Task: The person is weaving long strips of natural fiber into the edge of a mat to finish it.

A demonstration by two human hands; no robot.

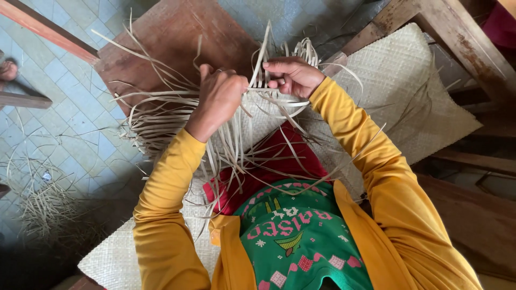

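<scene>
My left hand (217, 99) is closed around a bundle of pale flat weaving strips (161, 115) that fan out to the left. My right hand (293, 75) pinches upright strips at the woven edge (260, 80) just beside the left hand. The strips belong to a pale woven mat (408, 91) that runs under my arms and lap. Both arms wear yellow sleeves. Loose strip ends hang down over my red and green clothing.
A brown wooden board (177, 37) lies on the tiled floor beyond my hands. Wooden furniture legs and beams (462, 43) stand at the right. A heap of strip scraps (45, 207) lies on the floor at the left. A person's foot (7, 70) shows at the left edge.
</scene>
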